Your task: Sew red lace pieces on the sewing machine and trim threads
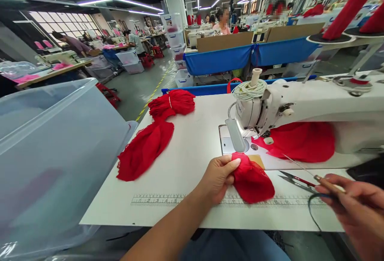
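My left hand (220,177) pinches a small red fabric piece (253,181) by its upper left edge, just in front of the needle plate. In my right hand (354,205), closed fingers hold an awl (327,183) by its wooden handle, its thin tip pointing left to a larger red fabric piece (303,141). Thread snips (297,181) with a dark cord stick out from the same hand, blades toward the left; how the palm holds them is hidden. That larger fabric lies under the arm of the white sewing machine (315,101), near the presser foot.
Red fabric pieces (147,149) lie at the table's left, below a tied red bundle (172,103). A printed ruler (156,199) runs along the front edge. A clear plastic bin (60,153) stands left. Red thread cones (348,15) rise behind; other people work beyond.
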{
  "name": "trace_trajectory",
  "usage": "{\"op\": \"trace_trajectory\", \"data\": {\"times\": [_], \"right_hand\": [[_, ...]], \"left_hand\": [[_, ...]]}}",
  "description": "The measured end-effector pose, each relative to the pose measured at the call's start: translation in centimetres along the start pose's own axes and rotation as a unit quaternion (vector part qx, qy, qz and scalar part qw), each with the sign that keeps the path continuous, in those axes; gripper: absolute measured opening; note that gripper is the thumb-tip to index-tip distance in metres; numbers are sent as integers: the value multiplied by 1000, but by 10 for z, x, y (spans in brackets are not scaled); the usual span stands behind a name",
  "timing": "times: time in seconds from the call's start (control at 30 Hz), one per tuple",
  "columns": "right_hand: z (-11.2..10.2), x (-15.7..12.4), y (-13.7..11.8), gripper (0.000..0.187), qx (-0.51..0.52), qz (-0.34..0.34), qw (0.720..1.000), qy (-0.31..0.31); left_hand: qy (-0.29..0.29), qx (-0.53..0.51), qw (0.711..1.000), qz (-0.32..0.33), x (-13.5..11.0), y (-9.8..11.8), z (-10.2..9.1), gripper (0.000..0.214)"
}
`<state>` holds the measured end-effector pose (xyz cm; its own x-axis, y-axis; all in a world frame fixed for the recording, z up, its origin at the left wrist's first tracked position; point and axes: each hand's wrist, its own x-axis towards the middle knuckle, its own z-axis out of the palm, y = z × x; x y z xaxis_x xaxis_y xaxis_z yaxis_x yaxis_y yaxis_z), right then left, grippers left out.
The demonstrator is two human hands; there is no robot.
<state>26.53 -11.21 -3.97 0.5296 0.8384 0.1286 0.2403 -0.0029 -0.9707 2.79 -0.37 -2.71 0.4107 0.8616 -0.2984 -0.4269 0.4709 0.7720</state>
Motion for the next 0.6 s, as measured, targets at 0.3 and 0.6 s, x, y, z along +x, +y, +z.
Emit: {"op": "trace_trajectory", "data": {"times": [0.3,0.6], "right_hand": [[72,-31,-10,41,76,77,980,-166],[92,-33,-32,19,-140,-185,965,-125]], "left_hand": [[11,-5,1000,20,0,-3,4,29],[14,-2,1000,23,-1,-4,4,28]]}}
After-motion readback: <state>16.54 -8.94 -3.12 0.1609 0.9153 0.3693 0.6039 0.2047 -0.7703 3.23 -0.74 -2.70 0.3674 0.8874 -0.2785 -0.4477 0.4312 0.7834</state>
